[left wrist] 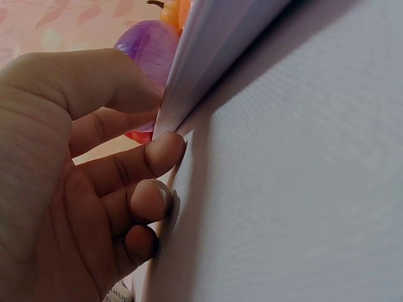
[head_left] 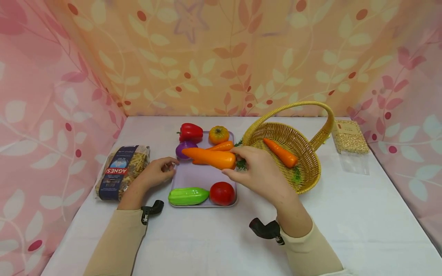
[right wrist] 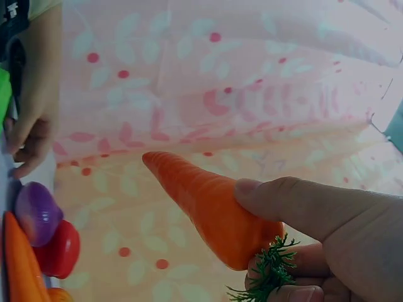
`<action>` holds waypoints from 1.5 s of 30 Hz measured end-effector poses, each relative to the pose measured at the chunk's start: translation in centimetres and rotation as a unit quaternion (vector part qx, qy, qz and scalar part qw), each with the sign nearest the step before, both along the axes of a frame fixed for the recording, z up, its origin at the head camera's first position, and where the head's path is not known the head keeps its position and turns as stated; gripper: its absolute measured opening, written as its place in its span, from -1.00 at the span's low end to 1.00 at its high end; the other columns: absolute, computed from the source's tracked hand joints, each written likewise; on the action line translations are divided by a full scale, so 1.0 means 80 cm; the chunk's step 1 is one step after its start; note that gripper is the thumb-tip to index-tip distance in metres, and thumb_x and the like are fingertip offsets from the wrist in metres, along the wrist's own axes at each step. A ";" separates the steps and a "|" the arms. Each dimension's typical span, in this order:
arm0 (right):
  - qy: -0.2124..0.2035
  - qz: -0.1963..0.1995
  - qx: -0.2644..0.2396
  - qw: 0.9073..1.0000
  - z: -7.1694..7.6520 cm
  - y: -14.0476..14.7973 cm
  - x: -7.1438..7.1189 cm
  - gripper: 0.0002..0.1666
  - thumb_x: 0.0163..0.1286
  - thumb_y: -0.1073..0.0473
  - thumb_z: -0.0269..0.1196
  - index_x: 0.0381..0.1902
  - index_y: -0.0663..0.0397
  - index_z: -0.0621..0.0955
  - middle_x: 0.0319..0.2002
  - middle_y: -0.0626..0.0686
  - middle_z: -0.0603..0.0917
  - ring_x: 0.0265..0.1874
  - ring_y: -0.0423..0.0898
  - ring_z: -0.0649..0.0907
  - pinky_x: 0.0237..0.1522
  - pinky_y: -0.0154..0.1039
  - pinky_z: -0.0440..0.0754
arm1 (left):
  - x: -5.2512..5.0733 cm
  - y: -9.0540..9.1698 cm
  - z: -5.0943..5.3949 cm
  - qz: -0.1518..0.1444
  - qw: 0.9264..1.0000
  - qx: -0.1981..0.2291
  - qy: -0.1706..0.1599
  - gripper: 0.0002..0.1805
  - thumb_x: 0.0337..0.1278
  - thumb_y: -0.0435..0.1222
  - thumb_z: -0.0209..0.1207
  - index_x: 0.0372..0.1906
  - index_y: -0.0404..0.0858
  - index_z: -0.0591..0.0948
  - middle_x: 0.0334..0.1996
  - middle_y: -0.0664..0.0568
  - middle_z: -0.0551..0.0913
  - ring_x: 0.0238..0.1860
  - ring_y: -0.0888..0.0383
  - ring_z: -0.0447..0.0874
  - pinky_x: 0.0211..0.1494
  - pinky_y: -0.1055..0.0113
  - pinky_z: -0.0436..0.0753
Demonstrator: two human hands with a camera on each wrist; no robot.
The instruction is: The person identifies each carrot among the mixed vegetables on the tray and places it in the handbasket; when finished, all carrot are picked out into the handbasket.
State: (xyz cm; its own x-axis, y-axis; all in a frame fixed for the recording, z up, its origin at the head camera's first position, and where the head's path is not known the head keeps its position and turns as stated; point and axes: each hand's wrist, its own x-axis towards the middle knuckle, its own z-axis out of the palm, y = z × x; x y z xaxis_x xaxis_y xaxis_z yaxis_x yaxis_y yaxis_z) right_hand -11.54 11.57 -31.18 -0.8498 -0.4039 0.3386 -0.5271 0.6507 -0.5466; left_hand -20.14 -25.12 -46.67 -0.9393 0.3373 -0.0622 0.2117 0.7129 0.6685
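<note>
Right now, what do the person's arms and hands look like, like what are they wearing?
The left sleeve and right sleeve are plain beige. By each cuff sits a black camera bent like an elbow, one left, one right, with a small silvery detail. The left hand and right hand wear no gloves.

"What does the right hand [head_left: 260, 168] hold?"
"A glossy orange carrot [head_left: 211, 157], pinched near its thick end, where green fronds [right wrist: 271, 269] sprout."
"How does it sit?"
"Raised over the tray [head_left: 200, 178], crosswise, its narrow tip toward the tray's left side."
"And the tray itself?"
"Pale purple, round-cornered, lying flat; the left hand [head_left: 159, 171] is at its left edge, fingers loosely bent."
</note>
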 end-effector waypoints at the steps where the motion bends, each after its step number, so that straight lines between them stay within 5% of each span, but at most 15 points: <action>1: 0.006 0.001 -0.006 1.000 0.003 0.003 0.003 -0.41 0.19 -0.04 0.56 0.10 0.11 0.70 -0.14 -0.06 0.72 -0.30 -0.12 0.57 -0.21 -0.23 0.58 | 0.000 0.000 0.000 0.000 1.000 0.000 0.000 -0.68 0.29 -0.31 0.25 0.13 -0.15 0.66 -0.28 0.04 0.60 -0.30 0.03 0.48 -0.24 0.17 0.48; 11: 0.058 -0.034 -0.032 0.997 0.023 0.042 0.022 -0.47 0.15 0.06 0.59 0.05 0.11 0.71 -0.34 -0.06 0.59 -0.57 -0.16 0.34 -0.51 -0.28 0.30 | 0.002 0.000 -0.001 0.002 1.000 -0.001 -0.002 -0.68 0.30 -0.31 0.24 0.13 -0.15 0.66 -0.28 0.04 0.60 -0.29 0.04 0.48 -0.25 0.17 0.47; 31: 0.121 -0.139 -0.085 0.979 0.048 0.137 0.051 -0.41 -0.05 0.38 0.63 0.02 0.19 0.73 -0.61 -0.01 0.33 -0.60 -0.23 0.28 -0.54 -0.37 0.20 | 0.002 -0.002 -0.004 -0.003 1.000 0.009 0.014 -0.69 0.27 -0.32 0.25 0.10 -0.17 0.67 -0.30 0.04 0.60 -0.32 0.06 0.48 -0.29 0.21 0.47; 38: 0.072 -0.194 -0.121 0.971 0.047 0.176 0.061 -0.44 0.01 0.41 0.60 0.03 0.18 0.73 -0.56 -0.02 0.36 -0.55 -0.24 0.31 -0.55 -0.42 0.23 | 0.001 -0.002 -0.004 0.001 1.000 0.009 0.008 -0.69 0.28 -0.33 0.25 0.11 -0.16 0.67 -0.29 0.04 0.60 -0.30 0.05 0.48 -0.26 0.18 0.48; 45: -0.021 -0.264 -0.083 0.961 0.041 0.222 0.065 -0.41 0.25 0.13 0.52 0.19 0.24 0.65 -0.51 -0.06 0.48 -0.51 -0.21 0.37 -0.55 -0.38 0.30 | 0.000 -0.001 -0.002 0.001 1.000 0.008 0.003 -0.69 0.29 -0.32 0.24 0.12 -0.14 0.66 -0.29 0.04 0.60 -0.29 0.04 0.48 -0.25 0.16 0.49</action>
